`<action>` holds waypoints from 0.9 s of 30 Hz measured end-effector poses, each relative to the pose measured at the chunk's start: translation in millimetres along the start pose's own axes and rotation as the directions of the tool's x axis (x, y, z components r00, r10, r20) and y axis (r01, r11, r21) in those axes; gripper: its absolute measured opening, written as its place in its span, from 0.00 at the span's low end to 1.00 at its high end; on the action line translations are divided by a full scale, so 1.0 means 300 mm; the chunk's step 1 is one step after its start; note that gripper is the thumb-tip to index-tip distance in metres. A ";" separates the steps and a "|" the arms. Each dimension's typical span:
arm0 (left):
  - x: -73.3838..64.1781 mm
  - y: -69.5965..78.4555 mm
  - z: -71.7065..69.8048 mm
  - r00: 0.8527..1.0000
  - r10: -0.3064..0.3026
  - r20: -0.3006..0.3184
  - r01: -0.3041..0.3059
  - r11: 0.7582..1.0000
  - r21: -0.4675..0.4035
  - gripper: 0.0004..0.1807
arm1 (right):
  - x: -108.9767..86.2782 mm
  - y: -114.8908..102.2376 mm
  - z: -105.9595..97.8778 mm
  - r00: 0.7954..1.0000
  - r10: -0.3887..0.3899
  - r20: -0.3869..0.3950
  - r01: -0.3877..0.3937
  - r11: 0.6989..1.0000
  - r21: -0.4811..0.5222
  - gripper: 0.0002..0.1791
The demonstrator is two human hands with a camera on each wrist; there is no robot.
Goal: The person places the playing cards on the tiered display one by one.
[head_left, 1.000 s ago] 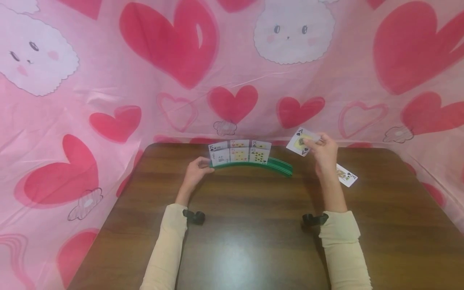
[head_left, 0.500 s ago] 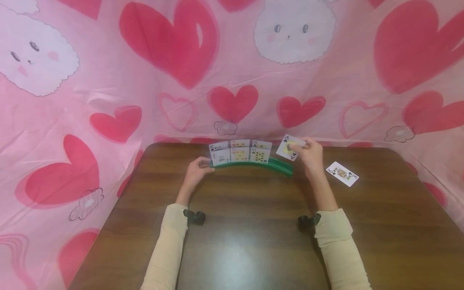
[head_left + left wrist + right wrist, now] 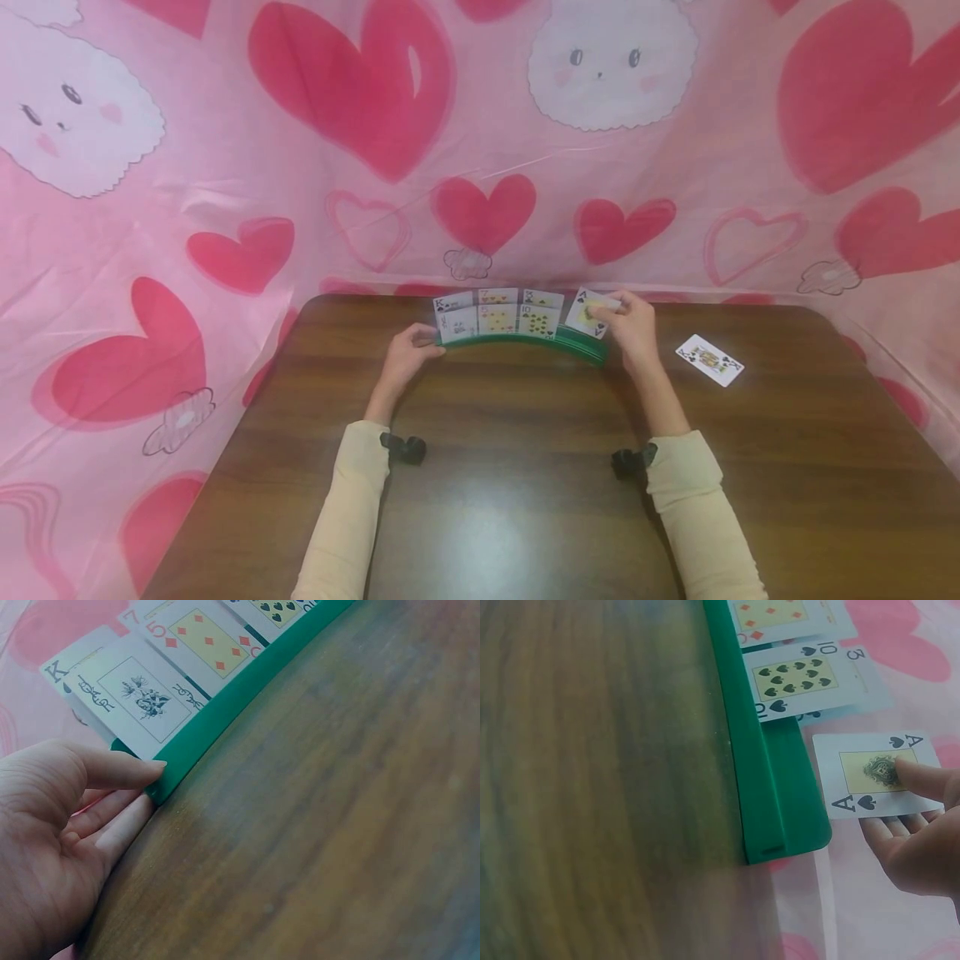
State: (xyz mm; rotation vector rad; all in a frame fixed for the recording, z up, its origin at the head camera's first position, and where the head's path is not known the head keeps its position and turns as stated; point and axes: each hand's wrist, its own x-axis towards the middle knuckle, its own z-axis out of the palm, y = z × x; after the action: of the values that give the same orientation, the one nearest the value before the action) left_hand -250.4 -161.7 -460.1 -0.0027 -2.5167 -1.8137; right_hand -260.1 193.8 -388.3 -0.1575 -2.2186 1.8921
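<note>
A curved green card holder (image 3: pixel 583 344) stands near the table's far edge, bearing two rows of upright playing cards. Its front row shows a joker (image 3: pixel 139 697), the five of diamonds (image 3: pixel 206 646) and the ten of spades (image 3: pixel 795 681); a king (image 3: pixel 57 670), a seven and a three peek out behind. My left hand (image 3: pixel 408 348) pinches the holder's left end between thumb and fingers. With thumb in front and fingers behind, my right hand (image 3: pixel 634 329) holds the ace of spades (image 3: pixel 874 776) just above and behind the holder's right end.
A king of clubs (image 3: pixel 710 360) lies face up on the brown wooden table (image 3: pixel 480 467), right of the right hand. Pink cloth (image 3: pixel 510 158) printed with hearts hangs behind and along the sides. Each wrist wears a black camera mount.
My right hand has carried the ace of spades leftward and down toward the holder's right end, uncovering the king on the table. The left hand stays at the holder's end.
</note>
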 end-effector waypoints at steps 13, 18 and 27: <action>-0.004 -0.002 0.001 1.000 0.017 -0.022 -0.016 0.999 0.037 0.17 | -0.001 0.009 0.010 0.998 0.048 0.044 -0.048 0.999 0.003 0.13; -0.003 -0.001 0.002 1.000 0.017 -0.021 -0.016 0.999 0.030 0.18 | -0.005 0.011 0.010 0.995 0.066 0.072 -0.065 0.998 -0.018 0.13; -0.003 0.001 0.002 1.000 0.017 -0.025 -0.016 0.999 0.036 0.17 | -0.007 0.014 0.013 0.991 0.086 0.101 -0.085 0.996 -0.015 0.12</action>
State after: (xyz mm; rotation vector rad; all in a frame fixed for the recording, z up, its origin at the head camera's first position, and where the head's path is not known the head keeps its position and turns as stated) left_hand -249.5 -161.0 -460.1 0.0007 -2.5234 -1.7513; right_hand -259.1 190.4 -393.1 -0.1637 -2.3233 1.9753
